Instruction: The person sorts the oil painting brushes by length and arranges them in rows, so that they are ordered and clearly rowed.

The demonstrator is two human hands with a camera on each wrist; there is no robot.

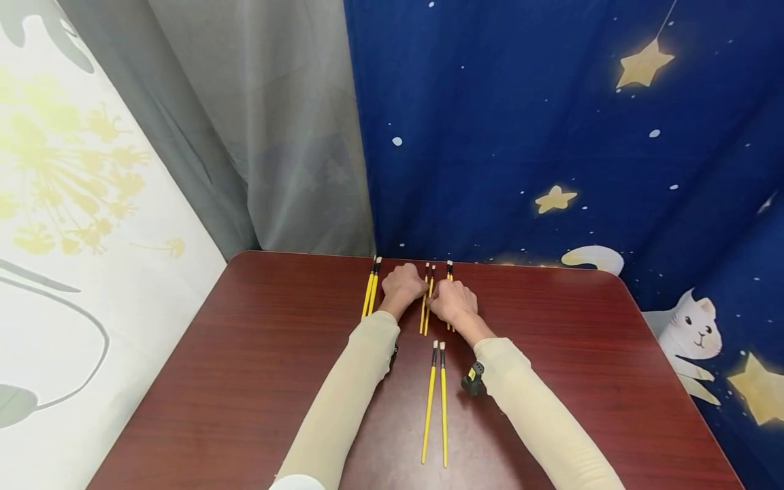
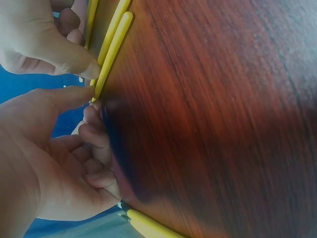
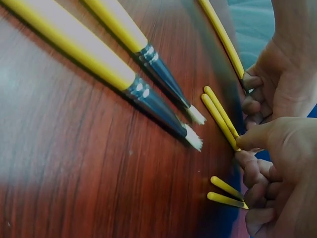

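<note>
Two slim paintbrushes with yellow handles [image 1: 424,316] lie side by side near the table's back edge, pale bristles pointing away. My left hand [image 1: 404,284] reaches them from the left, thumb and forefinger pinching at the left brush. From the other side my right hand [image 1: 453,299] pinches the right brush between thumb and forefinger. In the left wrist view, the fingertips of both hands meet close together on the yellow handles [image 2: 113,54]. The right wrist view shows the round handle ends [image 3: 216,116] sticking out toward me; the fingers hide part of the shafts.
Another pair of paintbrushes [image 1: 371,289] lies left of my left hand. A third pair [image 1: 450,271] is partly hidden behind my right hand. Closer to me lie two larger paintbrushes [image 1: 444,408]. The dark red table [image 1: 275,354] ends at a blue curtain [image 1: 490,136].
</note>
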